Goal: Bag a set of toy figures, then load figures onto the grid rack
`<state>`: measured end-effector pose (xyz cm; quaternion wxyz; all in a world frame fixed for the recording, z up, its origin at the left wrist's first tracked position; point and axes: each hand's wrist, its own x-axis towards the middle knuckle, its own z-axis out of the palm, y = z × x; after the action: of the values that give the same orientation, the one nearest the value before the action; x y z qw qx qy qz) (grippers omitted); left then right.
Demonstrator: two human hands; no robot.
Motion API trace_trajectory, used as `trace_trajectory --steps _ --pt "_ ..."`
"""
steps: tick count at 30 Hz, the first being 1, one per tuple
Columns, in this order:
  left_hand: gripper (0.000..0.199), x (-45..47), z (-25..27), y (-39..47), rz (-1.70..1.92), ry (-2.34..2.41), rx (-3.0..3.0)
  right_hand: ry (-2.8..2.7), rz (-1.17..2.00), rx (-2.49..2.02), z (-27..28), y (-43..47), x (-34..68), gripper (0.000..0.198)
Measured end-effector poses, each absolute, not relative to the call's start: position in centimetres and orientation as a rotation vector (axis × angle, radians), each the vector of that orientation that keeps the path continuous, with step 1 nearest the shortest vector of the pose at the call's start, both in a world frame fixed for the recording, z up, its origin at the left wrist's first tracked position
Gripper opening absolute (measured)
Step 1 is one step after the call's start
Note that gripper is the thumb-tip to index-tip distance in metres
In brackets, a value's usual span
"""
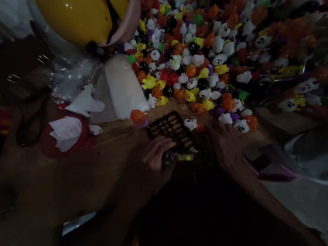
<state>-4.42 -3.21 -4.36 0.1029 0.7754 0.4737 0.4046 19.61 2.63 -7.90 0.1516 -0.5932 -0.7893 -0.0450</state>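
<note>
- Black tray (169,128) with rows of slots lies on the wooden counter (107,157), in the middle of the scene and close to the body of the person.
- The left hand (158,157) is at the near left side of this tray. Its fingers are closed around a dark object (170,157), which has a yellow end pointing to the right, above the near part of the tray. What exactly this object is, I cannot tell, because the light is weak.
- The right hand (227,146) is at the right of the tray, with the fingers directed to the far side, close to some small figures. If they hold something, I cannot tell.
- A white figure (190,124) with dark eyes is just beside the right edge of the tray. An orange figure (138,117) is near its far left corner.
- A large heap of small figures (194,59), in white, orange, yellow, black, red, green and purple, covers the far right part.
- At the far left of the tray there is a white block (125,87), and beside it clear plastic (68,78).
- More to the left, a paper (66,133) lies on a red round thing (45,138).
- Behind these stands a pink basin (129,26) with a big yellow object (73,16) inside.
</note>
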Motion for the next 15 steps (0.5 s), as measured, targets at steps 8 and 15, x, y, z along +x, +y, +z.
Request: trace_trajectory --steps 8,15 --pt "0.044 -6.8 -9.1 -7.7 0.847 1.53 2.411 -2.11 0.231 -1.538 -7.8 2.5 19.6 0.029" --pt "0.042 -4.1 -8.1 -7.9 0.885 1.584 2.354 -1.902 0.428 -1.621 -6.4 3.4 17.9 0.039"
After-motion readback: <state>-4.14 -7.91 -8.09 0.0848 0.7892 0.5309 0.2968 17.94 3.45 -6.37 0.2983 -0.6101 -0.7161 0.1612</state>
